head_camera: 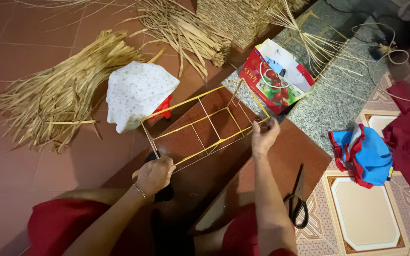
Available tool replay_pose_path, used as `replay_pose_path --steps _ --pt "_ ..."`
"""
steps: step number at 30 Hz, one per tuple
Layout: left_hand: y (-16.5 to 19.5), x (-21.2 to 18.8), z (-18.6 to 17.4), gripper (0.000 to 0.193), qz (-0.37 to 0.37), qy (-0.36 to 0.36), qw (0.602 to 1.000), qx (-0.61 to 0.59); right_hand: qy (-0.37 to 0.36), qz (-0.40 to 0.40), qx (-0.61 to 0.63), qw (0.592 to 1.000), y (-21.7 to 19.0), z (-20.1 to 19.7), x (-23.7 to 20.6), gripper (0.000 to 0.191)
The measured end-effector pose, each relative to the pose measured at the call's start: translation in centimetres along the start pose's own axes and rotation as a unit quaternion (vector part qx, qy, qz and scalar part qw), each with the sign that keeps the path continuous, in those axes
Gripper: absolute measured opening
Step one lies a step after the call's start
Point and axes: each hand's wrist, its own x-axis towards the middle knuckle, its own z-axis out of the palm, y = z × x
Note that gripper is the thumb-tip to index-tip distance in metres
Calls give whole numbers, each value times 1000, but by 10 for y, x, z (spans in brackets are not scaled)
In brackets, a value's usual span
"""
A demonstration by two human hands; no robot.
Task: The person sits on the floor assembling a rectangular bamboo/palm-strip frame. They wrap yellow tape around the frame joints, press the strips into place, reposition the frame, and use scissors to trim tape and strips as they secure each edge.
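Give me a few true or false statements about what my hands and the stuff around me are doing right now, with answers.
1. Both hands hold the wire frame. True: left hand at one end, right hand at the other.
2. The scissors lie open in the left hand. False: they lie on the floor beside the right forearm.
3. A bundle of dried straw lies on the floor. True.
4. The red paper bag hangs from the frame. False: it sits on the floor beyond it.

1. The wire frame (pixel 205 125) lies on the floor (pixel 15 28), between both hands.
2. Straw bundle (pixel 58 90) lies left of it; paper bag (pixel 276 76) behind-right.
3. Scissors (pixel 298 199) lie right of the right hand (pixel 263 137).
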Motion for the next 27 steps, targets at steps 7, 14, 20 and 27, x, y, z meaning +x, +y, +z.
replay_pose_path --steps 7,14,20,27 --pt "-2 1 1 24 24 30 999 6 -167 489 404 755 -2 19 -8 17" --pt "-5 -3 3 26 13 32 999 -28 -176 534 414 716 -32 17 -56 17" --pt "-11 -4 12 29 22 35 999 -9 -158 510 389 751 -52 21 -92 19" --pt "-13 -11 21 28 39 71 996 -25 -167 533 327 762 -63 16 -99 27"
